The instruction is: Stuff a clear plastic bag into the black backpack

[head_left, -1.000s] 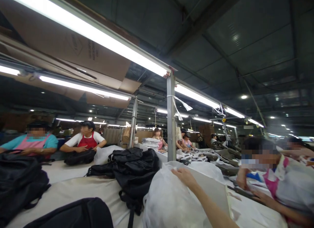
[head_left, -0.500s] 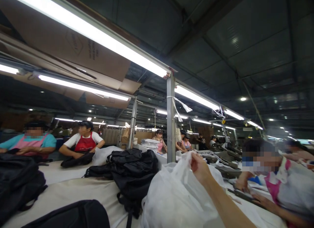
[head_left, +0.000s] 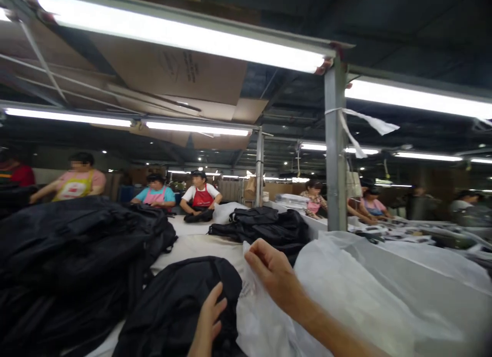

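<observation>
Nearest the camera, the left hand (head_left: 209, 321) has come into view since half a second ago and now rests flat on a black backpack (head_left: 180, 305) at the near edge of the tabletop (head_left: 200, 246), fingers (head_left: 217, 300) loose and released, touching the fabric without gripping it. Just beside it the right hand (head_left: 274, 277) has moved down and to the left from where it was lifted over the heap; its fingers are now clenched on the edge of a clear plastic bag (head_left: 346, 290), whose mouth hangs right next to the backpack. With bag and backpack now brought together, the work looks to have shifted from pulling a bag free to fitting it over the pack. The view has also swung left, so a big pile of black bags (head_left: 69, 254) fills the near left. Further off lie more backpacks (head_left: 269, 226), then a steel post (head_left: 335, 157), and seated workers (head_left: 202, 198) along the far side
</observation>
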`<state>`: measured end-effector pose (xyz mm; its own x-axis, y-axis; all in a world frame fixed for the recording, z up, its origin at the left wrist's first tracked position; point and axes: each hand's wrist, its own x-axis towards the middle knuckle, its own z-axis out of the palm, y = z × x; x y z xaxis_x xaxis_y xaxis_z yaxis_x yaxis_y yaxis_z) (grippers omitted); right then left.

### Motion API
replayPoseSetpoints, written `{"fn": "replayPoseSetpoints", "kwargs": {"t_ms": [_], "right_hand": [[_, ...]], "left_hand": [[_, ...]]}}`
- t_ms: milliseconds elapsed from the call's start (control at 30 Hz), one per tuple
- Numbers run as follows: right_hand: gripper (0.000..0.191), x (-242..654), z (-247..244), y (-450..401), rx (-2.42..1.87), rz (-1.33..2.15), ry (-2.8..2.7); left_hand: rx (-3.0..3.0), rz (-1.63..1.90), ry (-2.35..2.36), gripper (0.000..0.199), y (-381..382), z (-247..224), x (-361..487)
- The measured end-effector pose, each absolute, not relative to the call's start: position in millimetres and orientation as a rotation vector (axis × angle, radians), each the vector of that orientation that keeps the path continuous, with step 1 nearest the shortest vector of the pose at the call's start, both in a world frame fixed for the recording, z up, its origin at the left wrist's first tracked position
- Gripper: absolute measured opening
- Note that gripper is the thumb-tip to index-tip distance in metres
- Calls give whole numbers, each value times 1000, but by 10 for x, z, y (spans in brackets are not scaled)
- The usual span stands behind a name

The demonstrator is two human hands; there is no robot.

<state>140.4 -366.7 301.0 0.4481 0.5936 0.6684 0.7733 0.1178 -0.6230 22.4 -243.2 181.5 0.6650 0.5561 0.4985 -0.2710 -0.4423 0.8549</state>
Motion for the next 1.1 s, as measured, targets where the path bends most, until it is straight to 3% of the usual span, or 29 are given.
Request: {"fn": "replayPoseSetpoints", "kwargs": {"t_ms": [100, 200, 300, 600, 767, 867, 967, 1033, 1100], "right_hand": [[22, 1298, 2854, -3506, -1605, -264, -1365], [23, 1319, 2766, -3477, -1632, -242, -1411], [24, 1479, 2679, -3494, -1691, -206, -1336], [28, 1955, 2223, -3489, -1826, -77, -1079], [29, 1925, 1891, -3483, -1873, 131, -939], [27, 1792, 1772, -3399, -1779, 261, -936], [28, 1697, 1833, -3332, -1664, 328, -917], [29, 1668, 1967, -3346, -1570, 373, -917], [31, 1646, 2125, -3415, -1475, 442, -912]], "left_hand": [[1590, 910, 109, 61, -2639, 1821, 336], [1457, 746, 49, 44, -2651, 1781, 292], [1368, 575, 161, 45, -2470, 1695, 147], [1261, 725, 501, 62, -1717, 1245, -334], [1427, 753, 612, 64, -1484, 1269, -672], [1608, 598, 566, 69, -1667, 1330, -654], [1884, 398, 495, 87, -1939, 1359, -509], [2016, 353, 459, 71, -2072, 1400, -439], [2048, 368, 428, 29, -2137, 1492, -452]]}}
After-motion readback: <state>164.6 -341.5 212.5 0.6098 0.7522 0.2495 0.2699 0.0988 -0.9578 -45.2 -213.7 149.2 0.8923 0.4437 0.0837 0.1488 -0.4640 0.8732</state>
